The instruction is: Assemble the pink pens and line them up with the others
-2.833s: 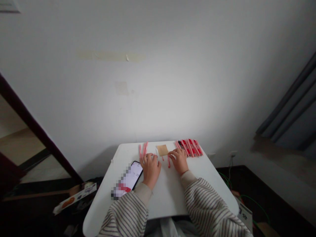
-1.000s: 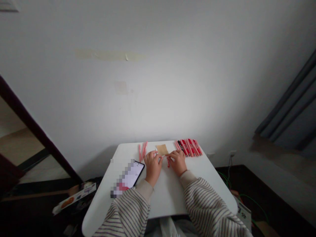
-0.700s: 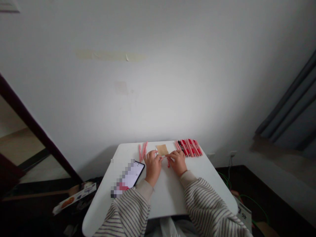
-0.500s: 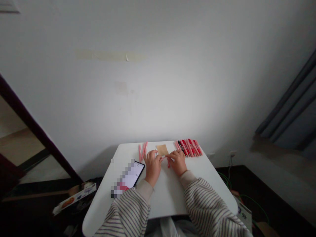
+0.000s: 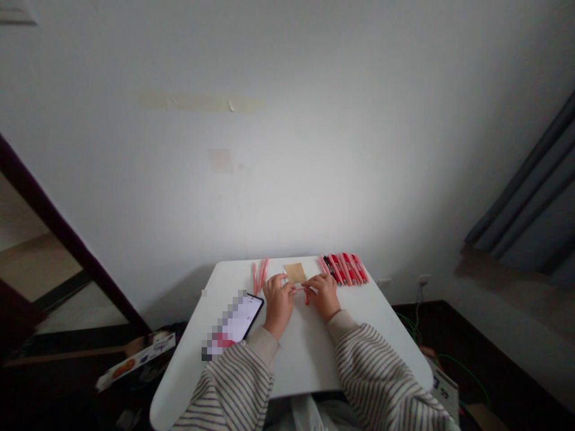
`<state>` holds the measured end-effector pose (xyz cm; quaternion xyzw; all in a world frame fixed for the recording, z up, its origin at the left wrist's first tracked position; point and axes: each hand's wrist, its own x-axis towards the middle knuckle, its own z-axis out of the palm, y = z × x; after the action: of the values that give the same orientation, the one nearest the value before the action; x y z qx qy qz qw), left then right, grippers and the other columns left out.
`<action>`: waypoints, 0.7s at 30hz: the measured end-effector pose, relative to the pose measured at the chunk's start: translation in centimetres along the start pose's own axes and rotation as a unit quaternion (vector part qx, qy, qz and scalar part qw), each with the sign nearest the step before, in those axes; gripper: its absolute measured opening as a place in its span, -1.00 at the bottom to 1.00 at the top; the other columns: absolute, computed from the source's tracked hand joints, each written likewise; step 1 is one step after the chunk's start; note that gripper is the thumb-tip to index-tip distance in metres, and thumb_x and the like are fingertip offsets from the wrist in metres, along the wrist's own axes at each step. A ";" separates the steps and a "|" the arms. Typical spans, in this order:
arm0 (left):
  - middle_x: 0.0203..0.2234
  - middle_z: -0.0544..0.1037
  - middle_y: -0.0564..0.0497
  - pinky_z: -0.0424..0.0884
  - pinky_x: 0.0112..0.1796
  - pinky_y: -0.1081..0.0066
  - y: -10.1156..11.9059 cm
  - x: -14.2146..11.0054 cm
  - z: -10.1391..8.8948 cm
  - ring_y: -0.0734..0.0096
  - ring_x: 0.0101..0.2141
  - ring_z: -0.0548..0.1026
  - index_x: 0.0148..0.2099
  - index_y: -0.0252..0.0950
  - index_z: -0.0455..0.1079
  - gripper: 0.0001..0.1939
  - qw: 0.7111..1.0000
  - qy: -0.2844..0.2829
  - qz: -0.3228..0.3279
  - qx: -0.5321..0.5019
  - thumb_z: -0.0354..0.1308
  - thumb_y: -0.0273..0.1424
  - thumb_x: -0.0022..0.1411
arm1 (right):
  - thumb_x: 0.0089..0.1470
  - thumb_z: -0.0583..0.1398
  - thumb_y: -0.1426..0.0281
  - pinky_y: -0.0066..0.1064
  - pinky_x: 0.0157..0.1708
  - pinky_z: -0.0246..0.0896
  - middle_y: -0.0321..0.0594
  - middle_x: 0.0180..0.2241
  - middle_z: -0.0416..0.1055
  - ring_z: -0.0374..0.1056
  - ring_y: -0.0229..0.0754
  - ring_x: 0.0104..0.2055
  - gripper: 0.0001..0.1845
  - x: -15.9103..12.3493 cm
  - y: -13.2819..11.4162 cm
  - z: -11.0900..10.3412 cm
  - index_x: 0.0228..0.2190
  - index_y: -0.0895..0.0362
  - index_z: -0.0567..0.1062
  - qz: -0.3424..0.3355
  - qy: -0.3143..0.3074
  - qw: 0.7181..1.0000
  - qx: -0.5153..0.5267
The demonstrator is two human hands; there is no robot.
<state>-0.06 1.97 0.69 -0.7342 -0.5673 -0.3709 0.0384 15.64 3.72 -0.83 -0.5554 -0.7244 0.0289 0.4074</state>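
At the middle of the white table (image 5: 309,353), my left hand (image 5: 279,304) and my right hand (image 5: 324,296) face each other with fingertips almost meeting. Both pinch a thin, pale pink, pen-like piece (image 5: 298,289) that bridges the short gap between them; its exact kind is too small to make out. A small red piece (image 5: 307,298) shows beside my right fingers, partly covered by them. Just beyond the hands lies a square of brown paper (image 5: 295,273). A few pink pens (image 5: 262,275) lie past my left hand.
Several red, pink and black pens (image 5: 345,269) lie in a row at the table's back right. Left of my left forearm is a phone (image 5: 238,320), its screen lit and partly blurred. A wall (image 5: 287,179) rises behind the table, and a grey curtain (image 5: 530,221) hangs at right.
Very little differs. Both hands keep their pinch in the same spot, with only a slight shift of the fingers.
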 end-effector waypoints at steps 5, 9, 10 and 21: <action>-0.08 0.41 -0.03 0.20 0.02 0.15 -0.1 0.1 0.2 0.23 -0.01 0.27 -0.30 -0.17 0.51 -0.90 1.000 -0.008 -0.016 -0.019 0.15 -0.40 0.14 | 0.02 0.27 0.43 -0.21 0.03 -0.13 -0.31 -0.33 0.53 0.20 -0.13 -0.09 -0.87 0.0 -0.2 -0.1 -0.38 -0.06 0.60 -0.002 -0.007 1.000 0.024; -0.10 0.42 -0.03 0.20 0.02 0.15 -0.4 0.1 0.5 0.23 -0.01 0.27 -0.31 -0.17 0.51 -0.91 0.999 -0.001 -0.027 -0.035 0.18 -0.36 0.13 | 0.00 0.28 0.43 -0.22 0.04 -0.15 -0.31 -0.35 0.53 0.22 -0.15 -0.12 -0.88 0.0 -0.4 -0.1 -0.39 -0.05 0.60 -0.009 -0.007 0.999 0.037; -0.11 0.42 -0.03 0.20 0.02 0.14 -0.5 0.1 0.5 0.23 -0.02 0.27 -0.31 -0.17 0.52 -0.91 0.999 0.003 -0.029 -0.036 0.19 -0.35 0.12 | 0.00 0.28 0.43 -0.23 0.04 -0.14 -0.31 -0.35 0.53 0.22 -0.15 -0.12 -0.88 0.0 -0.4 0.0 -0.39 -0.04 0.60 -0.009 -0.007 0.999 0.041; -0.12 0.44 -0.05 0.23 0.01 0.09 -0.7 0.2 0.7 0.20 -0.04 0.29 -0.33 -0.18 0.54 -0.91 0.999 0.013 -0.014 -0.046 0.22 -0.35 0.10 | 0.03 0.25 0.40 -0.23 -0.01 -0.11 -0.29 -0.38 0.52 0.23 -0.14 -0.16 -0.90 0.1 -0.1 0.1 -0.40 -0.03 0.60 -0.021 0.009 0.998 0.056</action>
<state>-0.27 2.71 0.11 -0.7221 -0.5598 -0.4065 0.0067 15.55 3.81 -0.78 -0.5171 -0.7293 0.0559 0.4446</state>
